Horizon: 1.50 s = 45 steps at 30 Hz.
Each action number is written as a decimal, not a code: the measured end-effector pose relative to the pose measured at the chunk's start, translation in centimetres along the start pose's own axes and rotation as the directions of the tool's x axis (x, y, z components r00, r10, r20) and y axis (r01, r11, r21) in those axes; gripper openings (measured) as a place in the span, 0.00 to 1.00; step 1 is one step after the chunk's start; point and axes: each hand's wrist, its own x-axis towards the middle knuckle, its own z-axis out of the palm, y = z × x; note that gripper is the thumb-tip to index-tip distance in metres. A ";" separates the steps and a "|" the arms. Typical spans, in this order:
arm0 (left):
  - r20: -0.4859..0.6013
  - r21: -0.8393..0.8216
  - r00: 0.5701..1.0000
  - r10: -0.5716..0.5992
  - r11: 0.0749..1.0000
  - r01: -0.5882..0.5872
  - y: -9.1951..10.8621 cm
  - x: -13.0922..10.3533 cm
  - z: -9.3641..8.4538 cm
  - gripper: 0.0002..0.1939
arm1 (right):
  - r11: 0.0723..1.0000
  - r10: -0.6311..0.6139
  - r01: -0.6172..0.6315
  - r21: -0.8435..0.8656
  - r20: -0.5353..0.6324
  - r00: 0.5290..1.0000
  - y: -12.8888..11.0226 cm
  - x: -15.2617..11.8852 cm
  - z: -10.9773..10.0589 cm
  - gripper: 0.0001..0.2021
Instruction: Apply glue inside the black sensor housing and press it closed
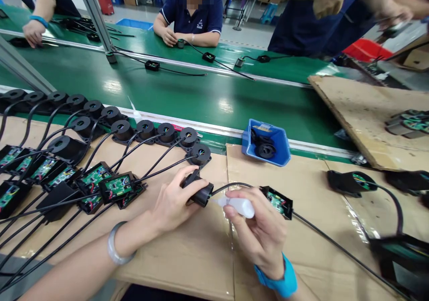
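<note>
My left hand (179,198) is closed around a black round plastic housing (203,194), tilted so that its open end faces right. In my right hand (261,225) is a small white squeeze bottle (241,206) with a thin nozzle. The nozzle tip points left at the housing's rim; whether it touches cannot be made out. A black cable runs from the housing behind the bottle to a black box with a green circuit board (279,202), partly hidden by my right fingers.
Several black housings (166,132) with cables and open circuit-board boxes (116,187) crowd the left. A blue bin (283,155) holds black rings. Behind runs a green conveyor (187,95); co-workers sit and stand beyond it. A cardboard sheet (355,126) and more housings (351,182) lie right.
</note>
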 end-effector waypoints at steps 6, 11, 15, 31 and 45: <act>0.017 -0.010 1.000 -0.007 1.000 0.008 0.1 0.0 -0.1 0.20 | 0.999 0.033 -0.032 0.010 -0.024 0.999 0.2 -0.3 0.1 0.07; 0.023 0.016 1.000 -0.013 1.000 0.013 0.1 0.0 0.0 0.21 | 1.000 -0.020 0.020 -0.002 -0.036 0.999 0.5 -0.4 0.2 0.10; 0.009 0.017 1.000 -0.004 1.000 0.004 0.0 -0.3 0.1 0.22 | 0.964 0.203 -0.196 0.179 -0.022 0.979 0.2 -0.6 0.3 0.04; 0.584 -0.745 0.752 -0.306 0.168 0.646 2.3 0.5 1.8 0.33 | 0.928 0.223 -0.115 0.355 -0.281 0.934 0.3 -0.7 -0.2 0.07; 0.562 -0.790 0.776 -0.287 0.092 0.606 2.4 0.0 2.2 0.30 | 0.994 -0.109 0.108 -0.015 -0.088 0.990 -0.4 -0.1 0.5 0.09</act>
